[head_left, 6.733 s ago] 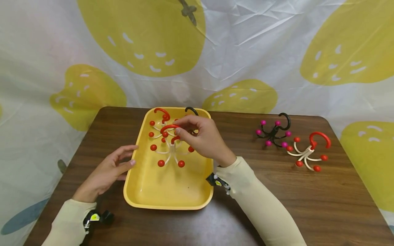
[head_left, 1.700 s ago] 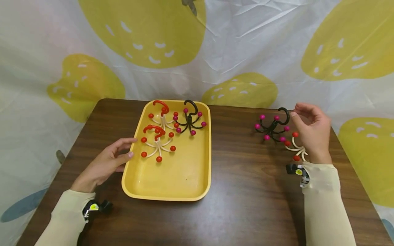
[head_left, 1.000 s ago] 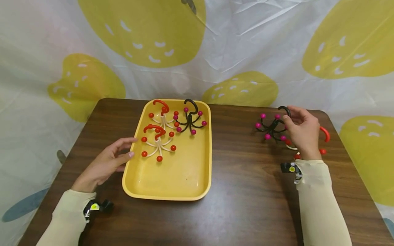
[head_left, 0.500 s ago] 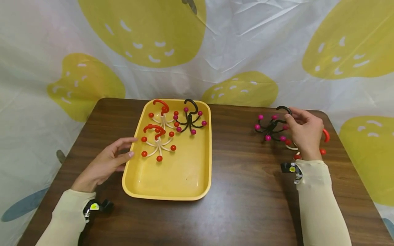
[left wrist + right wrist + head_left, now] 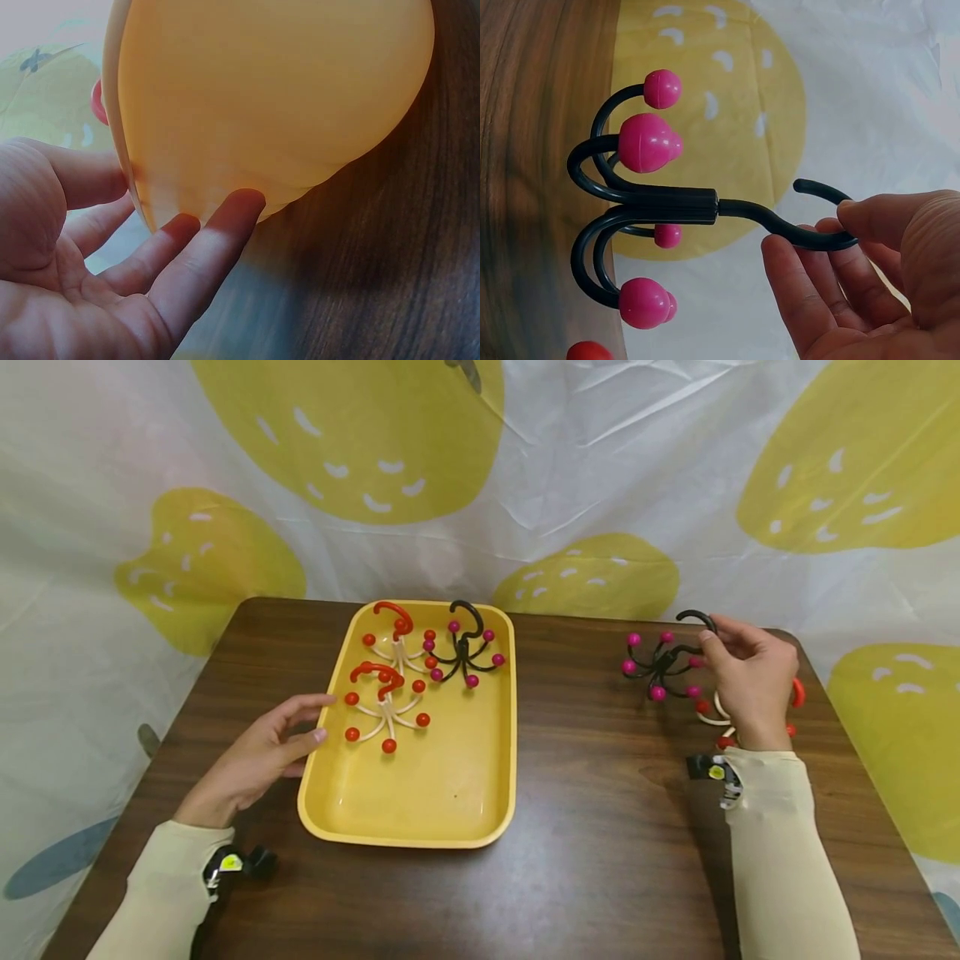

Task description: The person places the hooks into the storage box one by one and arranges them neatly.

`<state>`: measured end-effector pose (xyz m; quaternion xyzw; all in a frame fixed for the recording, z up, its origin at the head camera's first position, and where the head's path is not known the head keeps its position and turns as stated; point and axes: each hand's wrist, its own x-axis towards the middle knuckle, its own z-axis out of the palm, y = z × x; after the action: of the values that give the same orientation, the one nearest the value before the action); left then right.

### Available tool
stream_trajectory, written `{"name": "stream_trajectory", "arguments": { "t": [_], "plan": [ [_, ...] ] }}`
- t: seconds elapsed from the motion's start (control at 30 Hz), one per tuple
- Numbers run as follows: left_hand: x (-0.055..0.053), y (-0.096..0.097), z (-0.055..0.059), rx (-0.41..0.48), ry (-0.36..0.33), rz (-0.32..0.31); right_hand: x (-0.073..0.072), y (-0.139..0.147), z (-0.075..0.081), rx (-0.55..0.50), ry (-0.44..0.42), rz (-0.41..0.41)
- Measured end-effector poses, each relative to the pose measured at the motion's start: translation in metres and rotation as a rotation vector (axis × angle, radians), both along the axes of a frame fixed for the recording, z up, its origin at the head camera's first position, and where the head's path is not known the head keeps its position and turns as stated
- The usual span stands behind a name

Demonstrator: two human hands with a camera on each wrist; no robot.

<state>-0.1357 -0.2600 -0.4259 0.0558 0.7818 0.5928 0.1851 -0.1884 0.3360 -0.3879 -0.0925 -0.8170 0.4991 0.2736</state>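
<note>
My right hand (image 5: pixel 753 681) pinches the curved top of a black multi-arm hook hanger (image 5: pixel 660 662) between thumb and fingers. Its thin arms curl up to pink ball tips, and in the right wrist view the hanger (image 5: pixel 675 205) lies sideways across the picture. Straight fingers of my left hand (image 5: pixel 258 760) touch the outside of the yellow tray (image 5: pixel 408 842) at its left rim; in the left wrist view the thumb meets the rim and fingertips rest against the wall. Inside the tray stand two white hangers with red hooks (image 5: pixel 386 710) and a black one (image 5: pixel 462 652).
Partly hidden behind my right hand, another white hanger (image 5: pixel 717 710) with red balls stands on the brown wooden table (image 5: pixel 600 827). Behind the table hangs a white cloth (image 5: pixel 585 468) with a yellow fruit print.
A white-and-red hanger, earlier in my right hand, now stands in the tray. My right hand has moved right and taken the black hanger's hook, shifting it slightly. The left hand stays at the tray.
</note>
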Motion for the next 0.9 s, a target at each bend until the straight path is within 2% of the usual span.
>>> {"name": "stream_trajectory", "arguments": {
  "t": [0.4, 0.67, 0.9],
  "plan": [
    [0.001, 0.000, 0.000, 0.004, -0.003, -0.001, 0.008, -0.014, 0.016, 0.014, -0.002, 0.018],
    [0.000, 0.000, -0.001, 0.008, -0.004, -0.005, 0.012, -0.024, 0.025, -0.037, 0.049, 0.046],
    [0.000, 0.000, -0.001, -0.002, -0.004, -0.002, 0.018, -0.038, 0.033, -0.003, 0.119, 0.107]
  ]
}}
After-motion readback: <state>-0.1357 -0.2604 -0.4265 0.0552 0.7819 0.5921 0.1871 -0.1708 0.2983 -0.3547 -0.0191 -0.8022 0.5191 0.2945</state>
